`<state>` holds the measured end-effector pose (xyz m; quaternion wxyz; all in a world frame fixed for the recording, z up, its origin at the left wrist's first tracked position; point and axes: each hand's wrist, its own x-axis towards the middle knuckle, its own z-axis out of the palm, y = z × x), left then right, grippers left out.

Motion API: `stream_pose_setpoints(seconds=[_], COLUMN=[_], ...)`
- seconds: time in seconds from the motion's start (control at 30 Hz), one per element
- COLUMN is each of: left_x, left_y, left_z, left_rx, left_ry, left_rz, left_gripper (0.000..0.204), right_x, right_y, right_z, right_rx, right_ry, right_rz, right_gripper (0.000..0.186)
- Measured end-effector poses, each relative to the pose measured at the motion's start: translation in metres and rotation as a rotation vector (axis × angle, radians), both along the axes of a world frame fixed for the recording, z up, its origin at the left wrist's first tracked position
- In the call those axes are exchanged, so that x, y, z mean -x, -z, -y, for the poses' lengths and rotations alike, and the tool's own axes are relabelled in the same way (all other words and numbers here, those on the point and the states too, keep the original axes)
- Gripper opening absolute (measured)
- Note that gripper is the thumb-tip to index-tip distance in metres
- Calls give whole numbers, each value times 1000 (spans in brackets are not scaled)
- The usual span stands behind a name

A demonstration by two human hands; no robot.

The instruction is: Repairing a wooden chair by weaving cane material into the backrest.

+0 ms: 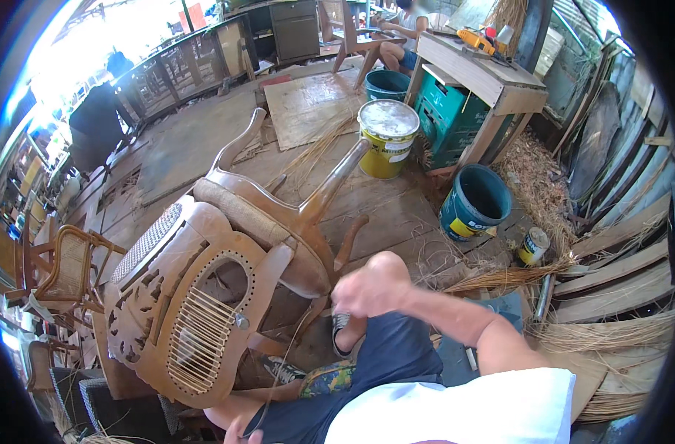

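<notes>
A carved wooden chair (226, 174) lies tipped over in front of me, its padded seat turned sideways. Its back frame (160, 333) faces me, with an oval opening ringed by small holes. Pale cane strands (197, 340) run in rows across the lower part of that opening, and a small grey knob-like thing (241, 322) sits at its right edge. My right hand (370, 287) is closed in a fist right of the seat; what it holds is hidden. My left hand (243, 432), cut off by the lower edge, pinches a thin dark cane strand (282, 362) that runs up toward the right hand.
Caned chairs (67, 270) stand at the left. Ahead are a yellow pail (389, 140), a dark bucket (474, 203) and a wooden workbench (485, 74) with a yellow power tool. Cane bundles (611, 333) lie at the right. A person (407, 29) sits at the back.
</notes>
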<state>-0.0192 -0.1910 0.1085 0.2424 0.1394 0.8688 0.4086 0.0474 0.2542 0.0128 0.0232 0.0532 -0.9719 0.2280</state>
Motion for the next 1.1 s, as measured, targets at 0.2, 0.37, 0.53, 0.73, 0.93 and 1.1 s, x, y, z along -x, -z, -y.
stream_pose_setpoints(seconds=[0.2, 0.37, 0.53, 0.73, 0.93, 1.1], left_x=[-3, -3, -12, -6, 2, -1], left_y=[38, 66, 63, 41, 42, 47], left_z=[-127, -114, -106, -160, -177, -181], left_rx=[-177, -358, -383, -436, -523, -484], left_ry=[208, 121, 114, 292, 232, 252], left_rz=[-76, 114, 162, 100, 353, 383], left_gripper=[51, 8, 10, 16, 16, 19], right_x=[36, 21, 19, 8, 17, 14], right_y=[-43, -46, -51, -87, -66, -43], right_z=[125, 75, 56, 72, 65, 65], right_rx=[164, 417, 735, 813, 1133, 1269], right_ry=[-403, -208, 0, 464, 470, 414], right_rz=[38, 33, 126, -146, -189, -144], right_gripper=[21, 15, 15, 13, 12, 15])
